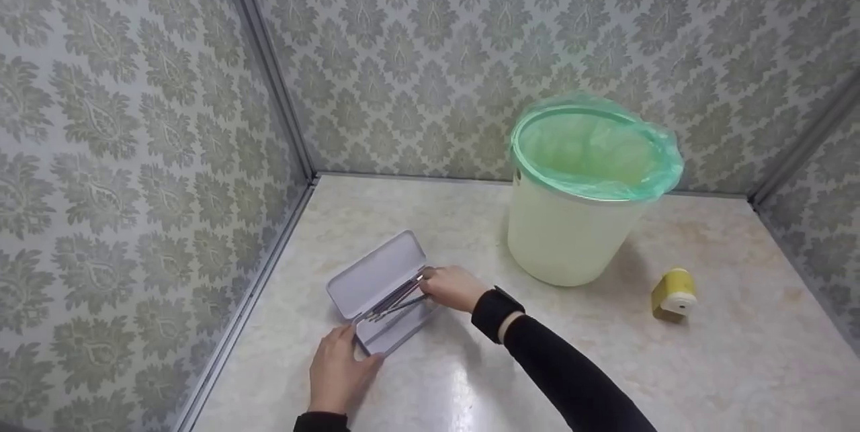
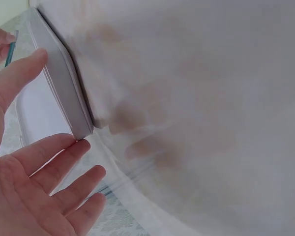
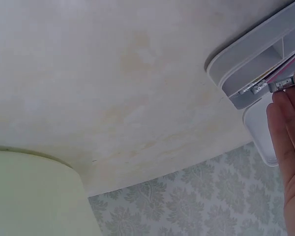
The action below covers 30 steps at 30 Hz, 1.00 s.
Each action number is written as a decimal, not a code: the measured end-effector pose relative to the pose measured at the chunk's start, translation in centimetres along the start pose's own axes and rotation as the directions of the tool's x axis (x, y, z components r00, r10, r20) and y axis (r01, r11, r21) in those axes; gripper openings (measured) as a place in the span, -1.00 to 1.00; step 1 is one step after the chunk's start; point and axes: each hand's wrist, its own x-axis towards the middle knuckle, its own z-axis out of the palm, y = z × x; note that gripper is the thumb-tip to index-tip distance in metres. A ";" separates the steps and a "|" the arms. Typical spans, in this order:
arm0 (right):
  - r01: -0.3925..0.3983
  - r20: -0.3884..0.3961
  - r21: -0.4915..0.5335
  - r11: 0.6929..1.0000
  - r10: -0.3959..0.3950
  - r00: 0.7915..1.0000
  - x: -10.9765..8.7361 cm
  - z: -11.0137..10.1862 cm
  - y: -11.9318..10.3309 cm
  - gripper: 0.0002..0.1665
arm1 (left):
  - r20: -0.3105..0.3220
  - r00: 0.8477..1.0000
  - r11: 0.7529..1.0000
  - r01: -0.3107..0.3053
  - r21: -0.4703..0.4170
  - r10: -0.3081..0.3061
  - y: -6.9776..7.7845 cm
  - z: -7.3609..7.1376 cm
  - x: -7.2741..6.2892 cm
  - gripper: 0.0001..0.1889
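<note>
A light grey pencil case (image 1: 402, 343) lies on the table with its hinged lid (image 1: 376, 274) raised toward the back wall. My left hand (image 1: 341, 365) holds its near left end, thumb along the front wall and fingertips at the corner (image 2: 82, 137). Over the case's right end, my right hand (image 1: 455, 287) pinches a slim dark pencil (image 1: 403, 306) slanting across the open tray. In the right wrist view, the silver end (image 3: 282, 84) of the pencil shows at the fingertips. More thin pencils (image 3: 259, 84) lie in the tray beneath it.
A pale bin (image 1: 564, 237) lined with a green bag (image 1: 662, 163) stands at the back, right of the case. Farther right sits a small yellow and white container (image 1: 674, 294). Patterned wall panels (image 1: 430, 62) bound the table at the back and sides.
</note>
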 end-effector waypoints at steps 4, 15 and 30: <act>-0.030 -0.018 0.074 0.997 0.032 0.999 -1.8 -0.3 0.2 -0.88 | 0.013 1.000 1.000 -0.001 0.024 0.001 0.0 -0.2 0.0 -0.15; -0.206 0.032 0.411 0.888 0.212 0.977 -6.6 -1.9 1.1 -0.94 | -0.021 0.997 0.996 -0.078 0.031 0.079 1.6 -0.8 -0.1 -0.19; -0.329 0.039 0.701 0.632 0.427 0.903 -13.4 -3.1 -0.3 -0.94 | -0.126 0.920 0.898 -0.391 -0.204 0.372 8.0 0.7 -0.5 -0.44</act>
